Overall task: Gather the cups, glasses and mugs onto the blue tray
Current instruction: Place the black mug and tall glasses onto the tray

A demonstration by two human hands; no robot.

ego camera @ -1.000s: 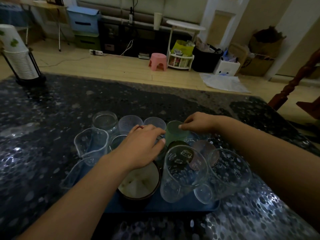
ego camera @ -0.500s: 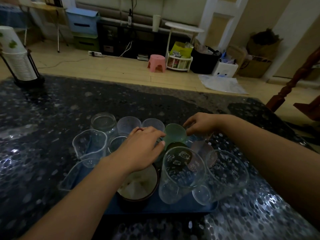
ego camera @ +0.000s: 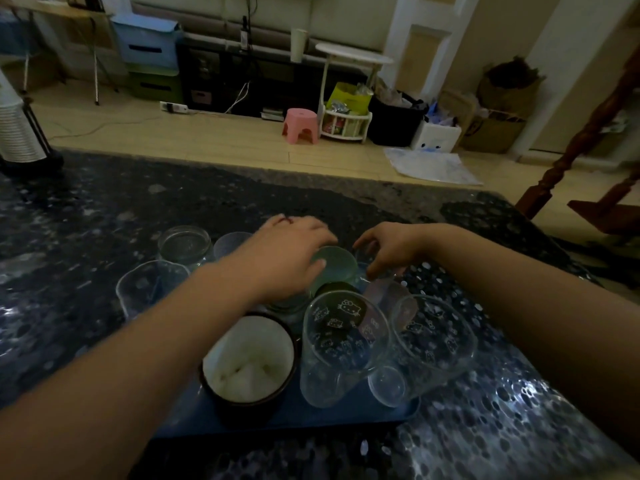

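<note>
Reaching over the blue tray (ego camera: 408, 410) on the dark, speckled glossy table (ego camera: 86, 209) — my left hand (ego camera: 284, 258) wraps the green cup (ego camera: 337, 266) at the tray's far side, my right hand (ego camera: 388, 247) pinches a clear glass just beside it. The white-lined mug (ego camera: 247, 362) and cat-printed glasses (ego camera: 343, 344) stand nearer. Beyond: pale wood floor, pink stool (ego camera: 300, 125).

One tray (ego camera: 398, 412) carries one green cup (ego camera: 337, 266), one dark mug (ego camera: 247, 367), two printed glasses (ego camera: 341, 344) and at least four other clear cups (ego camera: 183, 242).
</note>
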